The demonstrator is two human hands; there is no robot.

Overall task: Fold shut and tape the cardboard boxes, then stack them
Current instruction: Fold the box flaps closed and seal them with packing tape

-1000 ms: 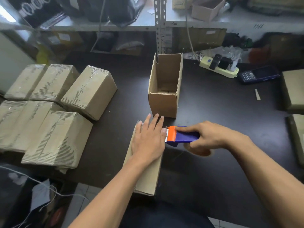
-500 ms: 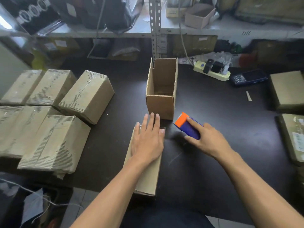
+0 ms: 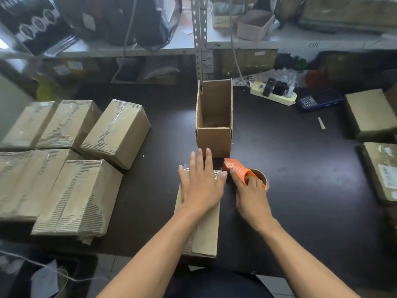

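Observation:
A closed cardboard box (image 3: pixel 204 237) lies lengthwise at the near edge of the dark table (image 3: pixel 300 190). My left hand (image 3: pixel 202 183) presses flat on its far end, fingers straight, over clear tape. Just right of the box my right hand (image 3: pixel 251 196) grips the orange tape dispenser (image 3: pixel 238 171), which is tipped down against the box's far right corner with its tape roll showing. An open, empty cardboard box (image 3: pixel 214 138) stands upright right behind the closed one. Several taped boxes (image 3: pixel 71 168) lie packed together on the left.
More parcels (image 3: pixel 373 117) sit along the right edge. A yellow power strip (image 3: pixel 272 96) with plugs and a dark blue handheld device (image 3: pixel 320 102) lie at the back right. A metal shelf (image 3: pixel 199 44) with bags and boxes rises behind the table.
My right hand swung the dispenser away from the box, then brought it back down beside the far right corner, turned so its orange side faces up. My left hand stayed pressed on the box.

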